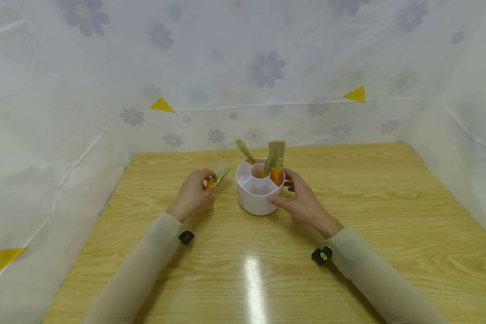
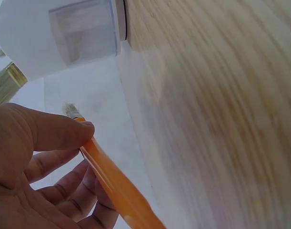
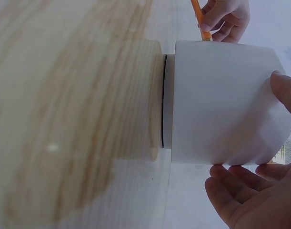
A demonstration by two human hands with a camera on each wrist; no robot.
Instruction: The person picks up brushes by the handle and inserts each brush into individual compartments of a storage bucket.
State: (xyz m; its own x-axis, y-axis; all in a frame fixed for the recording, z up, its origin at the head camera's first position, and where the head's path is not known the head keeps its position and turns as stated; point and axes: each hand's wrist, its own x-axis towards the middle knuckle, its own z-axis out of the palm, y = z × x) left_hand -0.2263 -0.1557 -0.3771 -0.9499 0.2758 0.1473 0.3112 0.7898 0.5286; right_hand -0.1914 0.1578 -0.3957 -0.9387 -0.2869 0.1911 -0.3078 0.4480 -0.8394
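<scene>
A round white divided organizer [image 1: 254, 205] stands on the table with several bristle paintbrushes in its compartments: one brush [image 1: 244, 150] leans left, and a wide one [image 1: 277, 150] with an orange handle stands at the right. My right hand [image 1: 301, 200] holds the organizer's right side, thumb in front and fingers behind. To the left of the organizer, my left hand [image 1: 192, 191] pinches another paintbrush [image 2: 117, 185] by its orange handle near the ferrule. In the head view, that brush's pale bristles point up and right, apart from the organizer.
The wood-grain table [image 1: 259, 252] spreads around the organizer. Floral sheeting [image 1: 227, 58] hangs behind it and at both sides, with yellow triangles [image 1: 162, 105] stuck on. Each wrist wears a small black camera [image 1: 186, 237].
</scene>
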